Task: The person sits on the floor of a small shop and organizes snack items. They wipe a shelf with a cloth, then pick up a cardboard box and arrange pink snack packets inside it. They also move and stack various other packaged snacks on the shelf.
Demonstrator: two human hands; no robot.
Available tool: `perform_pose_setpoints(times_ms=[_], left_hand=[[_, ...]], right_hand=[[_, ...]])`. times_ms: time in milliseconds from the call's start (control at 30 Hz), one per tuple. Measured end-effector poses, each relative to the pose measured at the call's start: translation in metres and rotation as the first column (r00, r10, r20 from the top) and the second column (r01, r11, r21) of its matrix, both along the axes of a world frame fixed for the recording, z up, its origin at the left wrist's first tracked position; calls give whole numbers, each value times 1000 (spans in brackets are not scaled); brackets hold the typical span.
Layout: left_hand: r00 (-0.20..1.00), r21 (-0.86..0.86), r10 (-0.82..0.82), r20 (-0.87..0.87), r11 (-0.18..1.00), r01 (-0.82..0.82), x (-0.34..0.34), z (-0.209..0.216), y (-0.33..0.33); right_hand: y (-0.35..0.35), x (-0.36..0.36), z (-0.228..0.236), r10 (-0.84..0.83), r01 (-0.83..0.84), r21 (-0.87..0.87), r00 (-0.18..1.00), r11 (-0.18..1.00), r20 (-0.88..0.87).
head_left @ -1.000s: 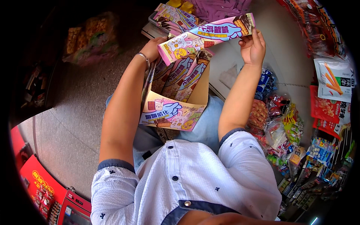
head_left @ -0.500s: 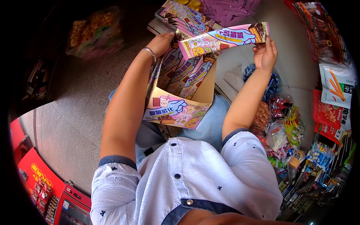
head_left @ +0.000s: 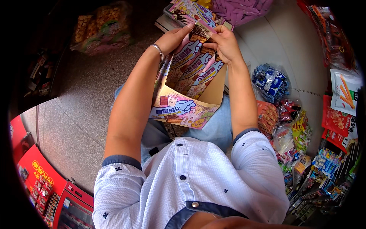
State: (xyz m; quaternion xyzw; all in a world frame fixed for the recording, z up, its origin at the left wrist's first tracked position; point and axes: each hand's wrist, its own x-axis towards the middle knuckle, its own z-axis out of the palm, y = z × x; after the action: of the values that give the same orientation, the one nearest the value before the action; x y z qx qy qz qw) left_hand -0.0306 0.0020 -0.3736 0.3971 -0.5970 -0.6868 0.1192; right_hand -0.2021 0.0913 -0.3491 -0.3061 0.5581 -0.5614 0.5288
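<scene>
An open cardboard display box (head_left: 183, 108) with cartoon print rests on my lap, holding several long pink snack packets (head_left: 190, 66) standing on end. My left hand (head_left: 173, 38), with a silver bracelet at the wrist, and my right hand (head_left: 225, 42) meet at the top end of one long snack packet (head_left: 198, 32), which now lies lengthwise in the box with the others. Both hands pinch its upper end, close together.
More snack boxes (head_left: 187, 9) and a purple bag (head_left: 240, 9) lie beyond the box. Bagged snacks (head_left: 270, 80) and hanging packets (head_left: 339, 122) crowd the right side. A wrapped carton (head_left: 103, 28) sits on the speckled floor at far left; red displays (head_left: 42, 179) stand lower left.
The long packet, held crosswise above the box between both hands, has been turned lengthwise and lowered into the box. My hands came together at its top end.
</scene>
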Motion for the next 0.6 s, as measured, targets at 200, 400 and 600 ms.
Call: perform_pose_setpoints(times_ms=[200,400,600], left_hand=[[982,-95,-128,135,985,142,3,9,-3],[997,-44,-49,57,998,52,8,-17,-5],[997,-31,-76,16,997,77,-3,-11,-3]], right_hand=[[2,16,-9,4,-2,6,901,1000,-435],[-15,-32,-15,-257,202,-162,810,966,-527],[-15,-148,-153,-219,551,-39,265,834,-939]])
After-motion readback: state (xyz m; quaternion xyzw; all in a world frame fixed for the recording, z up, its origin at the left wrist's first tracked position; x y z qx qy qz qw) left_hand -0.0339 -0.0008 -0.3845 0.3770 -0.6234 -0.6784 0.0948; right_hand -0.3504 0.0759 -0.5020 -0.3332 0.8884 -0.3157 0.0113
